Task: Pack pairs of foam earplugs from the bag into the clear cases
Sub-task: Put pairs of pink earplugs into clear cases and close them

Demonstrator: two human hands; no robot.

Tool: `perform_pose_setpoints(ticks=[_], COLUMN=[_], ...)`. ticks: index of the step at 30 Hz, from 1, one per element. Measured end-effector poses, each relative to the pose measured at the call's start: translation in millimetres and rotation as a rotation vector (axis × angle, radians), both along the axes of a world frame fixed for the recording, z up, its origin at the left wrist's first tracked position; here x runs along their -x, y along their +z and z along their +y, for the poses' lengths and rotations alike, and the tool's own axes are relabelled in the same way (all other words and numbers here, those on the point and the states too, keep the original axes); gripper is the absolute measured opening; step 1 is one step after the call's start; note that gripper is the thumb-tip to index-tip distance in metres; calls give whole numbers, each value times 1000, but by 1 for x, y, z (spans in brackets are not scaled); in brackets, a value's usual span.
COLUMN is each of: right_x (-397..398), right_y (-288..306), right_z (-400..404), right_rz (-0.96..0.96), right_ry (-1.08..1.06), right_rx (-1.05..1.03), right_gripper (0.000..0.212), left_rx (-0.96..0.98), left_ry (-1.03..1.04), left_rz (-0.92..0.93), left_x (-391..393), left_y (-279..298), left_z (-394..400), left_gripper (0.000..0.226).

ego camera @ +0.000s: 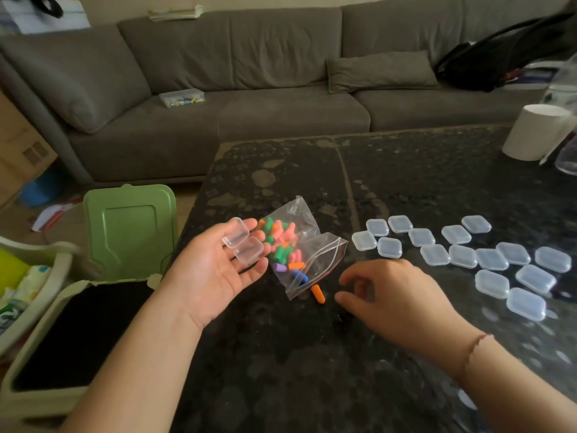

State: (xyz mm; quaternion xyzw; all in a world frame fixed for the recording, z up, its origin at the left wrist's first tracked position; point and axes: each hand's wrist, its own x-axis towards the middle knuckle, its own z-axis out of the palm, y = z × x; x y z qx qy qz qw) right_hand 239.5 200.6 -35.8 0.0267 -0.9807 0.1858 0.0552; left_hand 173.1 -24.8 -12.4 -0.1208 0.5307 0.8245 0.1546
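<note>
A clear zip bag point(307, 251) full of coloured foam earplugs lies on the dark table point(406, 182). One orange earplug point(318, 293) lies loose on the table just below the bag. My left hand point(215, 273) is palm up left of the bag, and an opened clear case point(242, 245) rests on its fingers. My right hand point(396, 298) hovers right of the orange earplug, fingers curled and apart, holding nothing. Several shut clear cases point(462, 256) lie scattered on the table to the right.
A green bin with its lid up point(128, 232) stands left of the table. A white roll point(537, 132) and a clear bottle point(566, 120) sit at the table's far right. A grey sofa point(249, 89) runs behind, with a small box and a black bag on it.
</note>
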Motion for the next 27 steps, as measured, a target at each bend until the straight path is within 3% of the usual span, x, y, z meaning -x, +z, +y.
perform_pose_setpoints(ticks=[5,15,20,27], right_x=[5,13,22,36], right_y=[-6,-2,-7,-18], right_z=[-18,-14,-20,-42], right_rz=[11,-14,55,39], right_ry=[29,9,-24,0], right_rx=[-127,-174,-79,1], right_gripper=[38,28,27,32], left_rx=[0,83,66,-25], left_ry=[31,-66,66,66], left_rz=[-25,-42,-28,-69], left_x=[1,-2,1,0], left_y=[0,1,1,4], left_z=[-4,3,-1,-4], left_gripper=[29,33,31,33])
